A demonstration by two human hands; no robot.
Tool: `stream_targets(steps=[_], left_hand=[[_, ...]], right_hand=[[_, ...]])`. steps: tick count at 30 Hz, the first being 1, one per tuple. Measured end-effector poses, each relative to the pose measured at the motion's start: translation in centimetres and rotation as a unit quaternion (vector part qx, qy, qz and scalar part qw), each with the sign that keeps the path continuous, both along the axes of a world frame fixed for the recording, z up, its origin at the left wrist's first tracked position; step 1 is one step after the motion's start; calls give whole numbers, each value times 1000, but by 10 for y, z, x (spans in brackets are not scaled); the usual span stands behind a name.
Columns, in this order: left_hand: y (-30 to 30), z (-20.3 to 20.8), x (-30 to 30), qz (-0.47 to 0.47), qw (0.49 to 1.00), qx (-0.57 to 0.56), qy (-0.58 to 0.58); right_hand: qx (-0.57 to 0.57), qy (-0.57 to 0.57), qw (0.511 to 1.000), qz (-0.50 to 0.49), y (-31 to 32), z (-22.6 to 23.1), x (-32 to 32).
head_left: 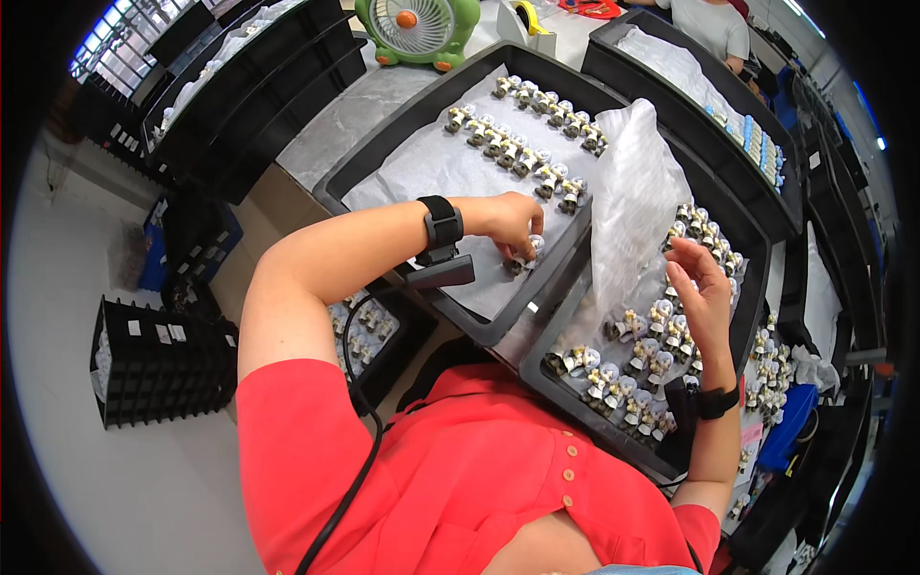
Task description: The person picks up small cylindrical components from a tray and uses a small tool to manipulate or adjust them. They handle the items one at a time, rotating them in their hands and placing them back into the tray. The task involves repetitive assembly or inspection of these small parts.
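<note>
My left hand (515, 222) is closed around a small figurine (534, 251) with a pale, rounded top and dark base, low over the left black tray (383, 158). Beyond it, several matching figurines (513, 153) stand in rows on that tray's white sheet. My right hand (702, 289) hovers over the right black tray (565, 326), thumb and fingers apart, with nothing visible between them. Figurines (661, 335) crowd that tray beneath and around the hand. A crumpled translucent sheet (632, 196) rises from the right tray, just left of my right hand.
A green fan (419, 31) and a tape dispenser (527, 27) stand behind the trays. Stacked black crates (259, 105) rise at the left. Another tray (690, 91) lies at the far right, with a person (709, 27) beyond it. A black crate (158, 362) sits on the floor.
</note>
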State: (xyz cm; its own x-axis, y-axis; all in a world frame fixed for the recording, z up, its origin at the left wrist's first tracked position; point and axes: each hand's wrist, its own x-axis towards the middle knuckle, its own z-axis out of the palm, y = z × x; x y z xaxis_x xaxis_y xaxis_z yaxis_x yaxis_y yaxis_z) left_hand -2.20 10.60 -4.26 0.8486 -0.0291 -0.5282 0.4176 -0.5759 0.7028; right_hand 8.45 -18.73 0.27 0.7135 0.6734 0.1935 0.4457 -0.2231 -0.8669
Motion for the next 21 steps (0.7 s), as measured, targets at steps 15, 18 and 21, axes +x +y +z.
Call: stream_targets(steps=[15,18,21], left_hand=[[-49,103,0,130,912,-195,-336],[-91,110,1,104,910,-303,-262],[-117,102,4,54,901,-357,-240]], right_hand=[[-284,-145,925,209,-16,-17,-10],[-372,-167,886,219,-4,-37,-23],[-347,-250,885,184,2,-48,-38]])
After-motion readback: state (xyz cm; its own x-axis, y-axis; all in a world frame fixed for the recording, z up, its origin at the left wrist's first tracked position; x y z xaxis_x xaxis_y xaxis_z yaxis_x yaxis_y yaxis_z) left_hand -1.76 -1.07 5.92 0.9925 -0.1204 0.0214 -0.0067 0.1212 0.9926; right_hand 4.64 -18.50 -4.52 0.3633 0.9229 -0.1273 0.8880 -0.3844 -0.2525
